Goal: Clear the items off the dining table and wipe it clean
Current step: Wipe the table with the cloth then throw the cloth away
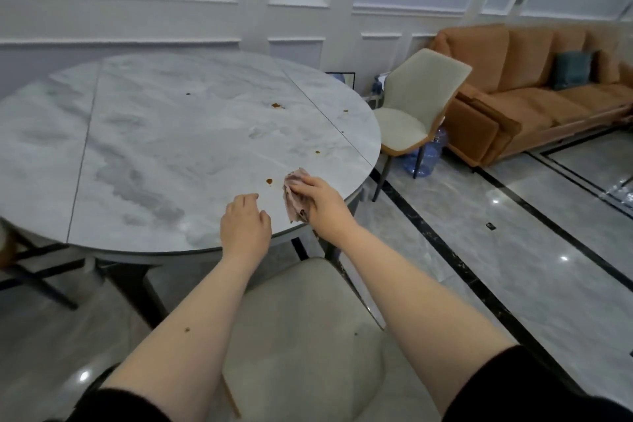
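The round grey marble dining table [164, 134] carries several brown sauce spots, one [269, 181] just left of the cloth and another [276, 106] farther back. My right hand [318, 199] presses a crumpled pinkish cloth [295, 193] flat onto the tabletop near its right front edge. My left hand [245, 223] rests on the table beside it, fingers loosely curled, holding nothing.
A cream chair [301, 336] stands right under my arms at the table's front edge. A second cream chair [414, 106] stands at the table's right, with a blue water jug [426, 154] behind its legs. An orange sofa [534, 89] lines the far right wall.
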The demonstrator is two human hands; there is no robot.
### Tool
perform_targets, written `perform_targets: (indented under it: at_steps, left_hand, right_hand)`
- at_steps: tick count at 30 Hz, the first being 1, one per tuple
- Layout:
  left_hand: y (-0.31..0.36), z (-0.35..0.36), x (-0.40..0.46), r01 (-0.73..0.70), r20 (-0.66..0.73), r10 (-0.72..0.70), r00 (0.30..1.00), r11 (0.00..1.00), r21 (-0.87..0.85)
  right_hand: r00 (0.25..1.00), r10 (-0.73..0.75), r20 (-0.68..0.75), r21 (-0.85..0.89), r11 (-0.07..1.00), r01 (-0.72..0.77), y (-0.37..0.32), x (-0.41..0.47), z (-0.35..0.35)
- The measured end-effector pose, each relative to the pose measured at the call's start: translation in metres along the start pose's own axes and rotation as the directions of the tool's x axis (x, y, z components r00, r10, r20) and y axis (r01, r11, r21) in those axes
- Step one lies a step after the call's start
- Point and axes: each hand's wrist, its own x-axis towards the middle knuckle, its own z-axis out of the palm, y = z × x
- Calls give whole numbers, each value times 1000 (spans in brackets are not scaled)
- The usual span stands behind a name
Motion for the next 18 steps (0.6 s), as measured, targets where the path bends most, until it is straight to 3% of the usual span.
perform_targets:
  at_steps: [7,10,12,14,17,18]
  left_hand:
    - [65,22,-27,12,-12,-12,1000,1000,27]
    - [110,36,-27,54,-53,-52,997,998,20]
    - [140,53,-30,91,-61,-90,994,996,14]
    - [177,75,-32,132,-84,-131,988,991,4]
    - [233,111,-47,192,-75,-192,978,981,-3]
    - [257,124,-49,193,-76,-193,978,981,-8]
  right_hand:
    - [996,71,59,107,991,-77,27,-35,-57]
    - [996,-59,-59,23,998,60,32,-56,-109]
    - [996,60,-71,236,971,-42,52,-66,-138]
    - [995,97,-37,309,948,-81,77,-69,-171]
    - [995,55,-79,67,997,-50,124,-83,-217]
    - [998,-20,-67,-42,999,17,140,-85,-239]
